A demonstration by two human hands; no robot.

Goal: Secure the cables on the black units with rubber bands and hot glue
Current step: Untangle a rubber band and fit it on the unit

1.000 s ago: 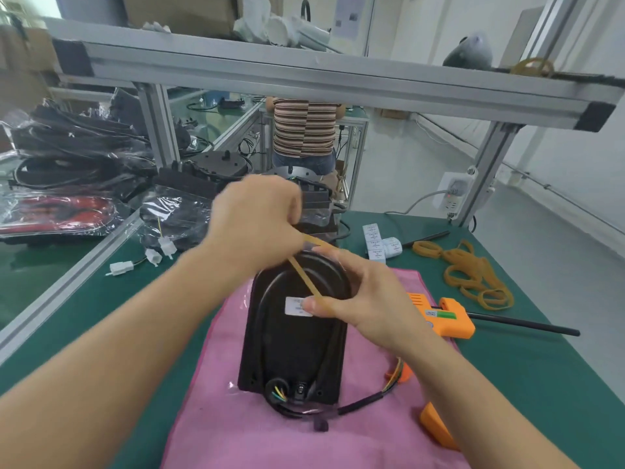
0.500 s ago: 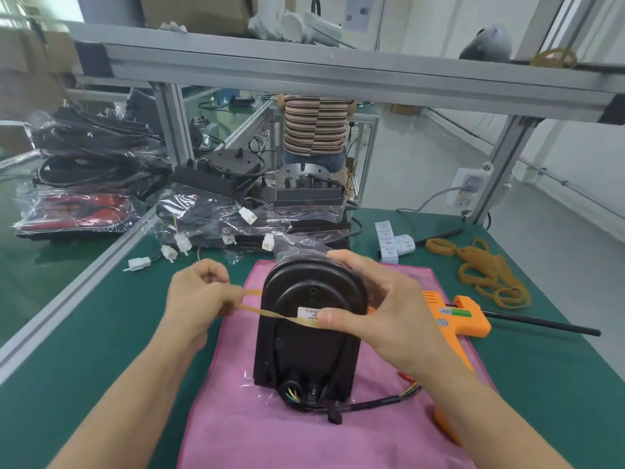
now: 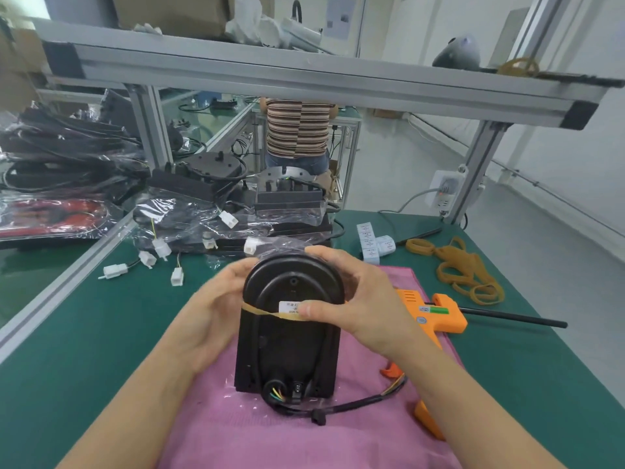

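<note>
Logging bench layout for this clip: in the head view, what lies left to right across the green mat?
Loose white connectors → left hand → black unit → right hand → orange glue gun → pile of rubber bands.

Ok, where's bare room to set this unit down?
Bare green mat left of the pink cloth, below the white connectors. Also right, beyond the glue gun. Crowded behind: bagged units, rubber bands.

A black unit (image 3: 287,336) with a tan rubber band (image 3: 267,312) lies on a pink cloth (image 3: 304,438) over the green table (image 3: 84,333). The glue gun (image 3: 436,313) is orange, and a person's shirt (image 3: 297,126) behind has brown and white stripes.
</note>
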